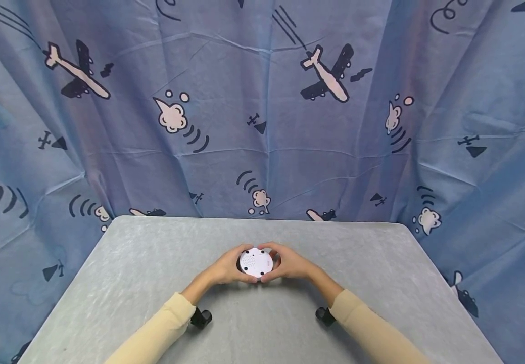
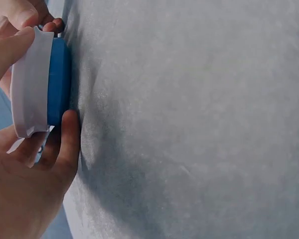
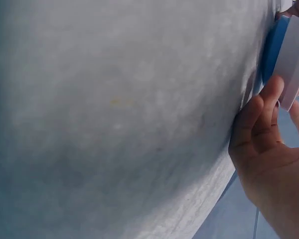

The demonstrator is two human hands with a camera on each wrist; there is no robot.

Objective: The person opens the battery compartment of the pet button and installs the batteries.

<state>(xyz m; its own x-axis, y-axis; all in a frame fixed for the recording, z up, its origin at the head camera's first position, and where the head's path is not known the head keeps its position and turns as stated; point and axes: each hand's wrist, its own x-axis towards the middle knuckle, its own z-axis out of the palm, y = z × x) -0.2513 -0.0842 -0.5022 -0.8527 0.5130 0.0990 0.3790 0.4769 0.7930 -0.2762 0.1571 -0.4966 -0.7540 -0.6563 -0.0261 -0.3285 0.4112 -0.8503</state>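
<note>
Both hands hold a round white and blue device (image 1: 256,262) at the middle of the table. Its upward white face carries a patch of small holes, like a speaker grille, and several black round feet. Seen from the side in the left wrist view, a white body (image 2: 32,84) sits over a blue part (image 2: 59,82) that faces the tabletop. My left hand (image 1: 229,265) grips the left edge, thumb at the near side and fingers at the far side. The right hand (image 1: 288,262) grips the right edge likewise. What the blue face bears is hidden.
A pale grey cloth covers the table (image 1: 153,263). Behind it hangs a blue curtain (image 1: 226,126) printed with planes and clouds. Black wrist mounts (image 1: 200,318) show beneath the cream sleeves (image 1: 162,328).
</note>
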